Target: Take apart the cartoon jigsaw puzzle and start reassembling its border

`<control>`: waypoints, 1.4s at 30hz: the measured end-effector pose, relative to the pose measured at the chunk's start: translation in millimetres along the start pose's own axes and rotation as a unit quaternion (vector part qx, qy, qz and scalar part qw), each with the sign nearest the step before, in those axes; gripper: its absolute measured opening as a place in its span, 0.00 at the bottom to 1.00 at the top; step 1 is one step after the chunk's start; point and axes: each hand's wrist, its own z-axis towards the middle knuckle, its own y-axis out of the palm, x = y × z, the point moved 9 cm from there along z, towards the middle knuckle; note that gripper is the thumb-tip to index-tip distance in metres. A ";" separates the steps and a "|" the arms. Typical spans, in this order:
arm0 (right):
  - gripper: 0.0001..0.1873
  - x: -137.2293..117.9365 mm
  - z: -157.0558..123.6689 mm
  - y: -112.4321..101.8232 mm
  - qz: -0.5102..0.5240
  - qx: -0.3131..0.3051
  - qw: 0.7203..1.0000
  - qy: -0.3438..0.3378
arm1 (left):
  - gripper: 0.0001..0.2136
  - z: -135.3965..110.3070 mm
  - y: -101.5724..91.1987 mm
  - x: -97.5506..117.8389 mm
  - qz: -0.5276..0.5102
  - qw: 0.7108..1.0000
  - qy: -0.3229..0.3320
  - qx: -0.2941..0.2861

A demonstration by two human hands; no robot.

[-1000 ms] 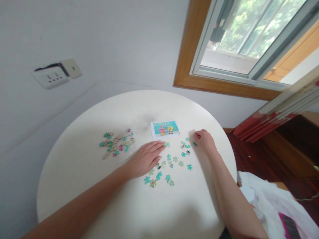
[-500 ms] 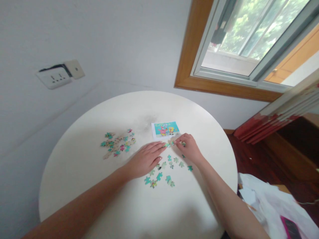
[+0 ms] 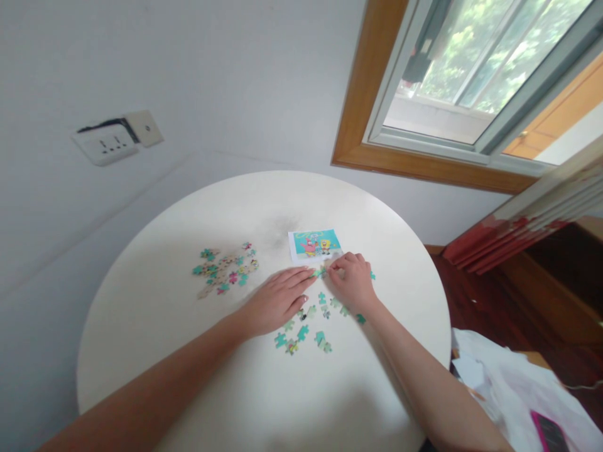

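Okay so on the table [image 3: 141, 314]: main heap of jigsaw pieces [image 3: 233, 277] off to the left, left hand [image 3: 276, 298] between it and the right hand [image 3: 353, 279]. Picture card [image 3: 315, 245]'s just behind the fingertips, loose puzzle pieces [image 3: 303, 333] nearer, between the forearms. Wall socket [image 3: 110, 144]'s back left, window [image 3: 452, 94] back right.

The left hand [image 3: 277, 300] and right hand [image 3: 352, 281] almost meet, so only a tiny gap is left between them. The picture card [image 3: 315, 243] lies just behind. Loose puzzle pieces [image 3: 303, 333] block the front, a pile of pieces [image 3: 232, 277] the left. There's room along the near part of the bench [image 3: 287, 402].
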 end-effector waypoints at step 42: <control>0.09 -3.4 3.3 -6.5 -0.003 -0.022 0.995 -0.094 | 0.21 0.3 -1.7 0.7 0.000 1.000 0.002 0.001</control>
